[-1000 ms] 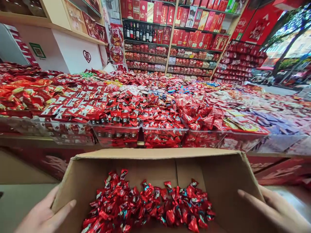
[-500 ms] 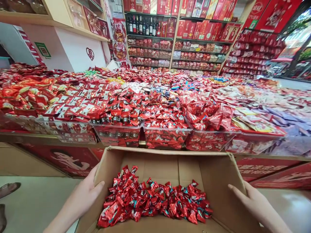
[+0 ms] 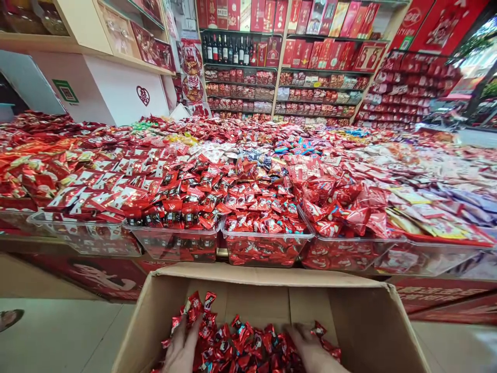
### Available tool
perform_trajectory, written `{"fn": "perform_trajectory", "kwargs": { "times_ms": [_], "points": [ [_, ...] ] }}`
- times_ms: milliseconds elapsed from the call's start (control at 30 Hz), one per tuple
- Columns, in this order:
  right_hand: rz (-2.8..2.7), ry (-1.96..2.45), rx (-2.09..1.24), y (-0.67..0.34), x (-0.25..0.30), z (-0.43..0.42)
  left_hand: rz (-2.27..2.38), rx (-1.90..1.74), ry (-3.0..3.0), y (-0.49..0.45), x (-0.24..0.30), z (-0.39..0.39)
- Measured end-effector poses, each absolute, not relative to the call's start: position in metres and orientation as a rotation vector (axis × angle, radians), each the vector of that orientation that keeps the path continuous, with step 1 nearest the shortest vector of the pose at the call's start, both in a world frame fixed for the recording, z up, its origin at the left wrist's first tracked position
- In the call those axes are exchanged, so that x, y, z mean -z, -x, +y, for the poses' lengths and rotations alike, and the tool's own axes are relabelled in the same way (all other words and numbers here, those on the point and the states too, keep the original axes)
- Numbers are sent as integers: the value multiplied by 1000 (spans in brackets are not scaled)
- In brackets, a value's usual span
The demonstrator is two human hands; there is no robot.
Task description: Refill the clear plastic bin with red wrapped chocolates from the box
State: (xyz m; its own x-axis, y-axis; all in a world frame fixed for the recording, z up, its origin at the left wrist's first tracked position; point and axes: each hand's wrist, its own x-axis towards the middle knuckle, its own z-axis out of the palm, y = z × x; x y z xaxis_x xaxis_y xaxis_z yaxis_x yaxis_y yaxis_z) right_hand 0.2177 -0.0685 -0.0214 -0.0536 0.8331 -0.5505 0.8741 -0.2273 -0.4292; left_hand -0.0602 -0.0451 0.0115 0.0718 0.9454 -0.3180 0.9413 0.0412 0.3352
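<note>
A cardboard box (image 3: 368,321) stands in front of me with a heap of red-wrapped candies (image 3: 244,344) inside. My left hand (image 3: 181,347) reaches into its left side, fingers spread and touching the candies. On the right side of the heap, my right hand (image 3: 310,348) reaches in too, its fingers stretched out and the tips partly hidden among the wrappers. Neither hand has a candy plainly gripped. Just beyond the box's far edge, a clear plastic bin (image 3: 267,248) holds similar red candies.
More clear bins line the counter, including one with dark and red packets (image 3: 174,241) and one with larger red packets (image 3: 345,251). Wine bottles (image 3: 225,49) and red gift boxes stand on back shelves. Someone's foot (image 3: 10,318) shows on the floor at left.
Both hands have left the box's side walls and are now inside among the candies. The box and counter appear lower in view, and the bins look closer.
</note>
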Motion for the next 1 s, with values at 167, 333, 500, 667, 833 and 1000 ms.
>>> {"fn": "perform_trajectory", "kwargs": {
  "times_ms": [167,333,500,667,833,1000],
  "points": [
    [1835,-2183,1249,-196,77,-61,1926,156,-1689,33,4,-28],
    [2162,-2311,1639,-167,73,-67,1762,-75,-1565,-1,4,-20],
    [1822,-2280,2355,-173,53,-62,1375,-303,-1075,-27,16,-8],
    [995,-2239,2915,-189,53,-56,1343,-422,-981,-12,28,10],
    [897,-2171,3075,-190,48,-52,1325,-536,-1016,0,32,19],
    [935,-2135,3096,-198,42,-50,1274,-543,-1120,-8,33,15]
  ]
}}
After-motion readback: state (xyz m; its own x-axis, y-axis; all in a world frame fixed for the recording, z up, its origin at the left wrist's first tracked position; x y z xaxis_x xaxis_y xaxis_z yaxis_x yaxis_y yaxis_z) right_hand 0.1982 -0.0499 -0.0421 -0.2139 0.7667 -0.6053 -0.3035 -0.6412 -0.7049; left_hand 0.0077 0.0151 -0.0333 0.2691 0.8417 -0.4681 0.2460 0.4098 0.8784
